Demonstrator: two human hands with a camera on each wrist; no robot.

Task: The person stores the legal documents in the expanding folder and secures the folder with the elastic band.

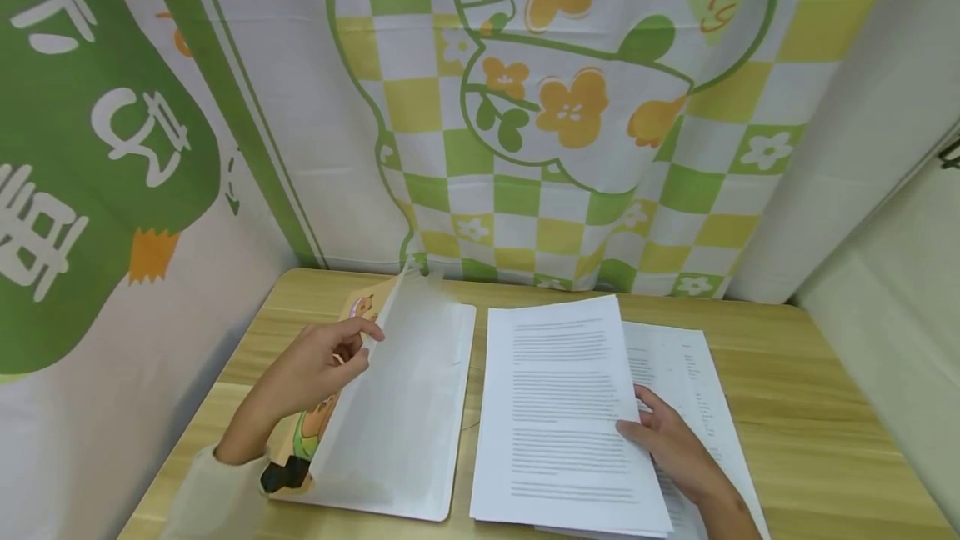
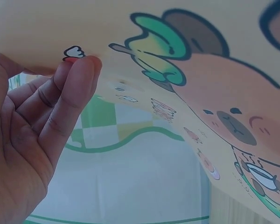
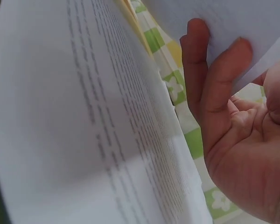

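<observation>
On the left of the table lies a folder [image 1: 405,415] with clear or whitish pages, its cartoon-printed cover [image 2: 205,79] raised at a slant. My left hand [image 1: 303,373] pinches the edge of that cover between thumb and fingers. To the right, my right hand [image 1: 675,444] holds several printed sheets [image 1: 566,407] by their right edge, thumb on top and fingers beneath. Those sheets are lifted a little over more printed paper [image 1: 716,382] lying on the table. In the right wrist view, the fingers [image 3: 224,70] press against the underside of the held sheets.
The wood-grain table [image 1: 810,407] ends at the back against a checked, flowered curtain [image 1: 525,215]. Another printed cloth [image 1: 247,315] hangs along the left side. A pale wall or cloth [image 1: 892,307] stands on the right.
</observation>
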